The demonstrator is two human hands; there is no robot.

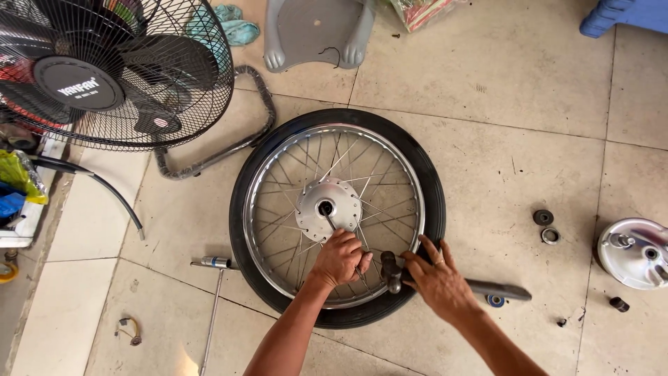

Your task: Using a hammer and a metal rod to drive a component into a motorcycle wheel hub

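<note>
A beige tiled floor point(487, 90) carries a spoked wheel point(337, 216) lying flat at centre. At upper left stands a black fan point(111, 69); a T-handled tool point(212, 306) lies at lower left. Two rings point(546, 226) and a silver drum cover point(634, 252) lie at right.

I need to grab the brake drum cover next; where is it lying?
In the head view, the silver brake drum cover lies on the tiled floor at the far right edge, right of the spoked wheel, near two loose bearings.
</note>
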